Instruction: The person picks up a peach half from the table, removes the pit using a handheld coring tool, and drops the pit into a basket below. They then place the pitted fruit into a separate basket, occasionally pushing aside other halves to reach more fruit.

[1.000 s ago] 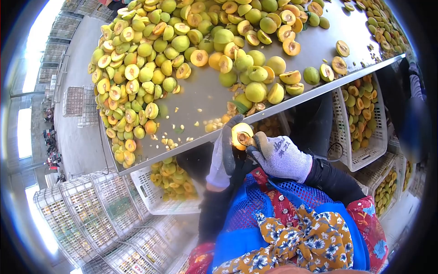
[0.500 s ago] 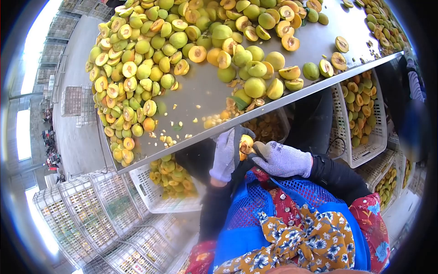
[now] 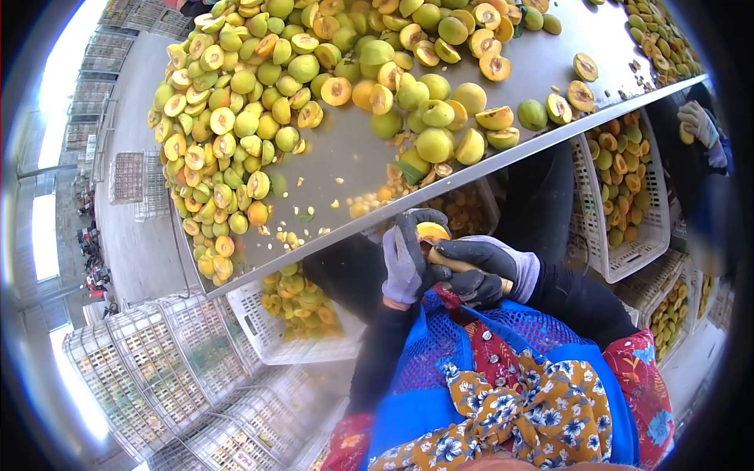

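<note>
Close to my body, just below the table edge, both gloved hands meet around a piece of fruit. My left hand [image 3: 404, 263], in a grey-and-black glove, is wrapped round an apricot [image 3: 432, 231] whose orange cut flesh faces up. My right hand [image 3: 487, 267] presses against the fruit from the other side, its fingers closed on a small tool with a pale handle [image 3: 506, 286]. The tool's working end is hidden between the gloves. Ahead of the hands, halved and whole yellow-green apricots [image 3: 436, 145] are heaped on the metal table [image 3: 330, 169].
Below the table stand a white crate [image 3: 306, 357] of apricots at left and another crate [image 3: 620, 271] at right. Loose stones and scraps [image 3: 294, 235] lie near the table edge. Stacked crates [image 3: 157, 353] fill the lower left. A co-worker's gloved hand [image 3: 697, 122] shows at far right.
My right hand has turned, bringing its dark palm side and the tool's pale handle into view. My left hand has shifted slightly right, still around the apricot. A co-worker's glove now shows.
</note>
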`<state>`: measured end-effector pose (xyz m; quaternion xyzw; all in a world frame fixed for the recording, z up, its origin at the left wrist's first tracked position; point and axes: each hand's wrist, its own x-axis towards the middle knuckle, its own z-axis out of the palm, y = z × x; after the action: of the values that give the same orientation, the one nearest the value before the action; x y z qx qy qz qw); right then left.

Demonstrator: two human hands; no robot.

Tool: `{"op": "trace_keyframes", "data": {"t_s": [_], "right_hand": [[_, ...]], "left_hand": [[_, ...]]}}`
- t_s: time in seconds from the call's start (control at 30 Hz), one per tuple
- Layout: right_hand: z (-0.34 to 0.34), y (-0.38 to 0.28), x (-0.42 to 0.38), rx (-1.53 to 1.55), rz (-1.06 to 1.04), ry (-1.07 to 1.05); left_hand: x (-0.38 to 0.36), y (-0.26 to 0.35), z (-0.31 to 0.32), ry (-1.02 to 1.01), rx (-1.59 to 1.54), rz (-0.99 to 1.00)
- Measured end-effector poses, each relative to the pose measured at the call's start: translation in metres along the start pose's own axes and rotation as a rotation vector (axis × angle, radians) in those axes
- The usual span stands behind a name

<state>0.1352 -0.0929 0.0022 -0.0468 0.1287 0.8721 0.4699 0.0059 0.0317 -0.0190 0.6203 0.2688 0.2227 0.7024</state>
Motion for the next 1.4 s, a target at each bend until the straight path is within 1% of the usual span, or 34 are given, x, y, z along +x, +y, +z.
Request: {"op": "trace_keyframes", "data": {"t_s": [0.07, 0.1, 0.17, 0.2, 0.23, 0.27, 0.3, 0.33, 0.4, 0.43, 0.47, 0.5, 0.53, 0.6, 0.63, 0.67, 0.73, 0.8, 0.83, 0.87, 0.9, 0.97, 1.0, 1.07, 1.1, 1.13, 1.17, 1.2, 1.23, 1.27, 1.33, 1.37, 1.4], "right_hand": [[-0.005, 0.004, 0.003, 0.219, 0.036, -0.095], [-0.007, 0.006, 0.003, 0.329, 0.052, -0.143], [-0.012, 0.011, 0.004, 0.387, 0.041, -0.215], [-0.013, 0.014, 0.004, 0.416, 0.037, -0.251], [-0.012, 0.018, 0.003, 0.333, -0.025, -0.289], [-0.010, 0.021, 0.001, 0.247, -0.084, -0.326], [-0.008, 0.021, -0.002, 0.146, -0.121, -0.291], [-0.005, 0.022, -0.004, 0.044, -0.154, -0.253], [-0.001, 0.020, -0.008, -0.178, -0.211, -0.040], [-0.001, 0.017, -0.008, -0.301, -0.195, 0.115], [-0.004, 0.016, -0.009, -0.367, -0.208, 0.191], [-0.013, 0.019, -0.007, -0.357, -0.252, 0.237], [-0.025, 0.023, -0.004, -0.347, -0.296, 0.285], [-0.030, 0.027, -0.001, -0.398, -0.272, 0.365], [-0.033, 0.028, 0.002, -0.423, -0.264, 0.404], [-0.039, 0.029, 0.005, -0.477, -0.228, 0.376], [-0.040, 0.028, 0.003, -0.840, -0.327, 0.349], [-0.045, 0.027, -0.002, -0.921, -0.256, 0.390], [-0.047, 0.026, -0.007, -0.958, -0.221, 0.412], [-0.047, 0.028, -0.014, -1.123, -0.312, 0.405], [-0.048, 0.031, -0.022, -1.288, -0.402, 0.395], [-0.037, 0.037, -0.034, -1.302, -0.533, 0.500], [-0.031, 0.039, -0.040, -1.309, -0.597, 0.555], [-0.008, 0.044, -0.046, -1.095, -0.624, 0.720], [-0.006, 0.044, -0.048, -1.510, -0.805, 0.723], [0.000, 0.043, -0.049, -1.531, -0.782, 0.755], [0.008, 0.042, -0.049, -1.554, -0.759, 0.786], [0.012, 0.043, -0.047, -1.577, -0.734, 0.818], [0.004, 0.046, -0.039, -1.760, -0.905, 0.817], [0.003, 0.047, -0.036, -1.845, -0.893, 0.843], [0.006, 0.050, -0.027, -2.008, -0.867, 0.900], [-0.002, 0.053, -0.022, -2.071, -0.909, 0.882], [-0.001, 0.057, -0.021, -2.062, -0.863, 0.897]], "left_hand": [[0.006, 0.012, 0.005, -0.103, 0.075, 0.122], [0.007, 0.009, 0.003, -0.132, -0.062, -0.037], [0.004, 0.002, 0.011, -0.070, 0.070, 0.106], [0.003, 0.000, 0.010, -0.004, 0.056, 0.073], [0.001, -0.001, 0.010, 0.063, 0.039, 0.042], [-0.002, -0.001, 0.004, 0.166, -0.061, -0.091], [-0.006, 0.000, -0.002, 0.273, -0.165, -0.220], [-0.011, -0.001, -0.015, 0.345, -0.102, -0.203], [-0.033, -0.004, -0.062, 0.553, 0.208, -0.107], [-0.046, -0.006, -0.089, 0.652, 0.410, -0.089], [-0.060, -0.002, -0.111, 0.715, 0.695, -0.111], [-0.070, 0.023, -0.118, 0.638, 1.258, -0.199], [-0.076, 0.024, -0.122, 0.748, 1.602, -0.239], [-0.063, 0.037, -0.121, 0.751, 1.689, -0.096], [-0.045, 0.052, -0.100, 0.645, 1.523, -0.008], [-0.020, 0.061, -0.074, 0.537, 1.355, 0.077], [0.033, 0.051, -0.032, 0.307, 1.291, 0.233], [0.079, 0.053, 0.021, 0.129, 1.360, 0.060], [0.102, 0.043, 0.035, 0.050, 1.382, 0.029], [0.116, 0.029, 0.041, -0.029, 1.403, -0.003], [0.120, 0.021, 0.039, -0.069, 1.329, 0.021], [0.130, 0.016, 0.030, -0.145, 1.186, 0.066], [0.126, 0.018, 0.021, -0.228, 0.767, -0.070], [0.099, 0.022, -0.002, -0.343, -0.083, -0.332], [0.081, 0.023, -0.003, -0.338, -0.298, -0.314], [0.063, 0.027, 0.000, -0.327, -0.514, -0.287], [0.047, 0.030, -0.002, -0.289, -0.584, -0.294], [0.031, 0.034, 0.006, -0.170, -0.571, -0.249], [0.020, 0.029, 0.006, -0.162, -0.639, -0.300], [0.011, 0.024, 0.006, -0.156, -0.708, -0.351], [-0.006, 0.010, 0.010, -0.097, -0.575, -0.239], [-0.015, 0.005, 0.011, -0.071, -0.508, -0.185], [-0.023, 0.002, 0.011, -0.061, -0.472, -0.190]]}}
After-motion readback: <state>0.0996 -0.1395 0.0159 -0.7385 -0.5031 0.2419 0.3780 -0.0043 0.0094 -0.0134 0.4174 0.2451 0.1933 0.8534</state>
